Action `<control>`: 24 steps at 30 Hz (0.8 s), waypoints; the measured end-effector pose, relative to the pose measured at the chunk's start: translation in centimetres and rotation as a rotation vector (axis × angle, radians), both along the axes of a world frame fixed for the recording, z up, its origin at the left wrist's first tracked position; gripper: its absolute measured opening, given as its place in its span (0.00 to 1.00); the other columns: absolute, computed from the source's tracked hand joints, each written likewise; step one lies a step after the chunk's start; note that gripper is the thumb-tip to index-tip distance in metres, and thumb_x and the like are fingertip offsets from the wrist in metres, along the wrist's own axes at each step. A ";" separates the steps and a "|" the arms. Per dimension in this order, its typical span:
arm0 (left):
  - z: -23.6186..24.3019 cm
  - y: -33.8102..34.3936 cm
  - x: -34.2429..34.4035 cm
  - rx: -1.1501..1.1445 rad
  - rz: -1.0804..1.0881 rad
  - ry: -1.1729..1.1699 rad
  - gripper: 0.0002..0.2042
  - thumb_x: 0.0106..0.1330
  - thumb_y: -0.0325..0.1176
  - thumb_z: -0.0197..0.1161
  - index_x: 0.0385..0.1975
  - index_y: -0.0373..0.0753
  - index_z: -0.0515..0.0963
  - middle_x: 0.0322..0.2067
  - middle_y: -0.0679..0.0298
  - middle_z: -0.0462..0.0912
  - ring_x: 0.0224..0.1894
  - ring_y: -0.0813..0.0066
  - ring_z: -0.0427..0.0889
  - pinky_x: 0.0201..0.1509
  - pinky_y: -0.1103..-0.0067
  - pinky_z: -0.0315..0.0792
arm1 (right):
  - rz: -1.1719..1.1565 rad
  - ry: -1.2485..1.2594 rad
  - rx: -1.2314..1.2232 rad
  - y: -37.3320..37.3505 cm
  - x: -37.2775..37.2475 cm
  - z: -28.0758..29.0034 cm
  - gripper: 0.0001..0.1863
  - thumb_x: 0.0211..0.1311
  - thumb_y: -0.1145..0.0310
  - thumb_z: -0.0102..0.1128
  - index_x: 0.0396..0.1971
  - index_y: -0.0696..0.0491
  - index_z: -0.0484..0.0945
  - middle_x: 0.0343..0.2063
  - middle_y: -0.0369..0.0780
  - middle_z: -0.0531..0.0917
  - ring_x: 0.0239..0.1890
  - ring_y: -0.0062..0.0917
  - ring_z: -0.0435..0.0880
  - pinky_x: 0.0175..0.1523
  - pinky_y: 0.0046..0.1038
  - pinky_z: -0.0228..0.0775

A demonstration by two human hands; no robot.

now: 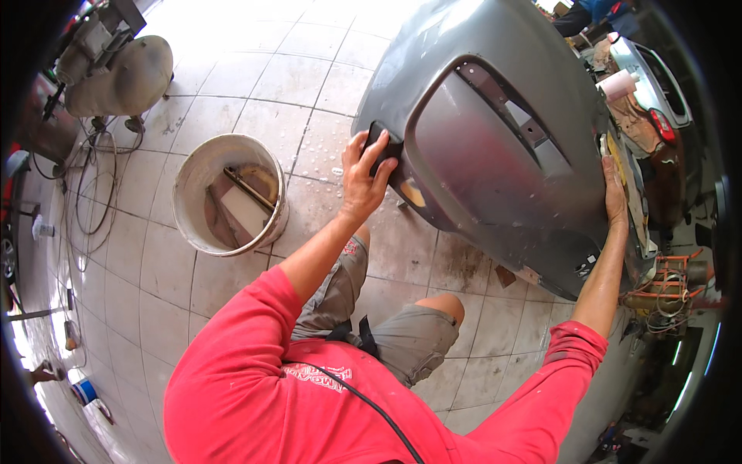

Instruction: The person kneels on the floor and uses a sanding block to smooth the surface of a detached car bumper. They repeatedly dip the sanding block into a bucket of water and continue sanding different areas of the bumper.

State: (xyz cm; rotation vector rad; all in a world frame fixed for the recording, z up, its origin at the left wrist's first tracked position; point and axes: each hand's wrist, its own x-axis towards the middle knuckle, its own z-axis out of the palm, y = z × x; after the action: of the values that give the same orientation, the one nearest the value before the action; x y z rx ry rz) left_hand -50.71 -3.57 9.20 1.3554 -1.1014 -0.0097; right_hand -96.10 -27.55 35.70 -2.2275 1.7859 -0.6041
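Observation:
A large grey car body panel [479, 178], with a long recess in it, stands tilted in front of me. My left hand [366, 176] is closed around a black sanding block [380, 147] and presses it against the panel's left edge. Just below the block, a small tan patch [413, 193] shows on the panel. My right hand [615, 195] grips the panel's far right edge, its fingers partly hidden there.
A whitish bucket [277, 232] with dirty water and flat pieces stands to the left on wet tiles. A compressor tank [127, 77], hoses [100, 224] and an orange trolley [672, 286] are around. Another person's blue sleeve [599, 9] shows at the top right.

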 end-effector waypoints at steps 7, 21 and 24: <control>5.3 -6.7 3.8 -0.077 0.031 -0.013 0.23 0.68 0.39 0.74 0.64 0.50 0.83 0.60 0.48 0.76 0.63 0.47 0.72 0.68 0.59 0.67 | -0.012 -0.130 0.139 0.7 0.2 0.9 0.50 0.78 0.30 0.46 0.80 0.60 0.59 0.81 0.46 0.61 0.84 0.34 0.54 0.85 0.31 0.39; 2.7 -2.5 1.9 -0.051 0.015 -0.140 0.24 0.67 0.39 0.74 0.64 0.49 0.83 0.60 0.45 0.75 0.63 0.47 0.72 0.67 0.57 0.66 | -0.002 -0.050 0.011 0.5 0.7 -0.2 0.59 0.70 0.23 0.47 0.81 0.62 0.54 0.82 0.50 0.55 0.86 0.36 0.47 0.86 0.34 0.33; 0.8 -1.6 1.3 -0.009 0.017 -0.091 0.24 0.65 0.39 0.76 0.62 0.49 0.84 0.57 0.46 0.76 0.62 0.47 0.73 0.67 0.57 0.65 | -0.016 -0.039 -0.021 0.1 0.1 0.3 0.62 0.68 0.20 0.48 0.80 0.62 0.55 0.82 0.50 0.55 0.86 0.36 0.47 0.86 0.34 0.33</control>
State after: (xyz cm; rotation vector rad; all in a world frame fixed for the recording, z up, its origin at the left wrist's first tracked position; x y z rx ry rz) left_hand -49.38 -5.14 10.00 1.3680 -1.1651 0.0699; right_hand -96.02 -27.47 35.97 -2.2013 1.7881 -0.6681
